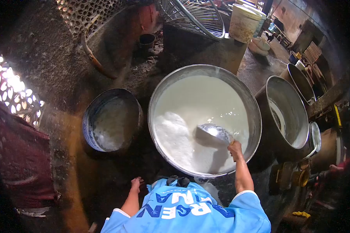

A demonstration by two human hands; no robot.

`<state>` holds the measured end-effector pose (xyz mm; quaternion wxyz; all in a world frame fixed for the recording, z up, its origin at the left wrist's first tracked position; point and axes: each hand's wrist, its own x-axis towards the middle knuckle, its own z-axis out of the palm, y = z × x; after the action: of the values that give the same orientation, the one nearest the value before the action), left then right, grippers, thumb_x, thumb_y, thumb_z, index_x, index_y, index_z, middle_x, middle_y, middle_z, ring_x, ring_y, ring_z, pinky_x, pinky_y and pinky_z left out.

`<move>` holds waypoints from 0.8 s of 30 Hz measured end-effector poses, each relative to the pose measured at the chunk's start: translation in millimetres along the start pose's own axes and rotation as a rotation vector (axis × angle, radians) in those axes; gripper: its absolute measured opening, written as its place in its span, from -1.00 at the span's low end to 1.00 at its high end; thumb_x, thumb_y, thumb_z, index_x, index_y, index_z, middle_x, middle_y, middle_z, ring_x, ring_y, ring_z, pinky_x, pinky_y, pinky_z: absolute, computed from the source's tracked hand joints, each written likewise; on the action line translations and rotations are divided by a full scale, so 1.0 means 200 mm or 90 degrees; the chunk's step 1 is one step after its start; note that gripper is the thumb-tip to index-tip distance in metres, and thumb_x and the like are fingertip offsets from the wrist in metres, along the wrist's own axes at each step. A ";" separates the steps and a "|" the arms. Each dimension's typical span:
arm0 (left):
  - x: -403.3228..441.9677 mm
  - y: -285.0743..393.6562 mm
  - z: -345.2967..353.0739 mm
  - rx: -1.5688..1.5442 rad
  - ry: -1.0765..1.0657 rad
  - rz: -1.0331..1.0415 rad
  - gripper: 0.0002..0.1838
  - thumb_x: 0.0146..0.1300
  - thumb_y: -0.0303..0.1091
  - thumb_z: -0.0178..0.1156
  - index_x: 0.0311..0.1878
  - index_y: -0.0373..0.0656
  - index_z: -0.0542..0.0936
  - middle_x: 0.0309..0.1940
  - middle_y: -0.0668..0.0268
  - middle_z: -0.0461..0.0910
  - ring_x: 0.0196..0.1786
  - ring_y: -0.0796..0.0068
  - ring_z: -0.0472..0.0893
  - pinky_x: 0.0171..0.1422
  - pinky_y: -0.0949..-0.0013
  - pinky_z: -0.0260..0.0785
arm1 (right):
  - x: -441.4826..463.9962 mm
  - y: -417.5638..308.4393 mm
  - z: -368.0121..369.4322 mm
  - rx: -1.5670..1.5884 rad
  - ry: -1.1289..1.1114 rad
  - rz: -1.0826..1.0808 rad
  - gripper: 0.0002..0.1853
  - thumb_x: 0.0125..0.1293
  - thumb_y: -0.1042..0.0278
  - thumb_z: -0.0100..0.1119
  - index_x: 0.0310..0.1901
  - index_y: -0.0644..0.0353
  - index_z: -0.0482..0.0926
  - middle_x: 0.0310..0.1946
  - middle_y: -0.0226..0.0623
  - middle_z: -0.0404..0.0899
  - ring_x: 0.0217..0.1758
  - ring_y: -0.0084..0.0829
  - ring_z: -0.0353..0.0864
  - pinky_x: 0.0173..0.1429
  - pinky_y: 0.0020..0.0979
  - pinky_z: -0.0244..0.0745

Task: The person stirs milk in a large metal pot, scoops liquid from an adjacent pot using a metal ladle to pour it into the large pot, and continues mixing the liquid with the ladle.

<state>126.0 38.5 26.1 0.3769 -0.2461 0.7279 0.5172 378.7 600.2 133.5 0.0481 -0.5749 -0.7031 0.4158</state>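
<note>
Shirt: light blue with white and dark blue lettering [182, 207], along the near edge, its sleeves ending in white bands.
Left hand: low beside the shirt [136, 183], outside the large vat, well apart from the right; nothing shows in it, and whether its fingers are closed I cannot tell.
Right hand: clamped around the handle end of the ladle [234, 149], at the right near side of the large vat.
Ladle: a broad, shiny metal bowl [217, 133], reaching leftward from the right hand over the liquid; whether it touches the surface I cannot tell.
Large vat: round and metal [256, 120], directly in front of the person, its wide mouth facing up.
Liquid: white, inside the large vat [194, 95], with a patch of thick foam [171, 134] on the left near part.
Left vat: smaller, dark outside [88, 126], just beside the large one, with a murky layer inside.
Right vat: deep and metal [295, 106], close to the large vat's right side.
Red cloth: hanging at far left [21, 159].
Co-worker: a hand [334, 167] at the right edge, well apart from the person's own.
Beyond: a pale, stained bucket [243, 25] beside a thin-barred metal frame [196, 17].
</note>
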 end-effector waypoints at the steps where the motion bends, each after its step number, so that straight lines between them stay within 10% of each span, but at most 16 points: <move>1: 0.00 0.02 0.00 0.003 0.001 0.002 -0.73 0.19 -0.33 -0.03 -0.08 -0.18 0.49 -0.33 0.17 0.57 -0.36 0.27 0.58 -0.25 0.16 0.44 | -0.05 -0.01 0.04 0.024 -0.006 -0.023 -0.90 -0.15 0.48 0.08 -0.53 0.31 0.49 -0.71 -0.28 0.46 -0.73 -0.44 0.45 -0.71 -0.38 0.37; 13: 0.27 0.32 0.03 0.040 -0.069 -0.001 -0.67 0.22 -0.27 -0.08 0.02 -0.08 0.49 -0.24 0.27 0.60 -0.33 0.38 0.59 -0.31 0.25 0.38 | -0.47 -0.21 0.50 -0.005 -0.125 -0.012 -0.77 -0.13 0.48 0.15 -0.34 0.29 0.47 -0.68 -0.27 0.49 -0.69 -0.42 0.50 -0.64 -0.37 0.43; 24: 0.49 0.46 -0.11 -0.026 -0.085 -0.031 -0.71 0.24 -0.25 -0.03 -0.01 -0.07 0.48 -0.26 0.26 0.59 -0.35 0.39 0.59 -0.30 0.27 0.38 | -0.63 -1.20 0.12 -0.060 -0.164 -0.120 -0.63 -0.16 0.59 0.23 -0.21 0.27 0.46 -0.67 -0.34 0.44 -0.69 -0.54 0.43 -0.66 -0.42 0.37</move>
<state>-6.5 52.9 3.5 0.4317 -0.2362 0.6846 0.5377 222.8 482.6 323.1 -0.0308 -0.4501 -0.7729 0.4462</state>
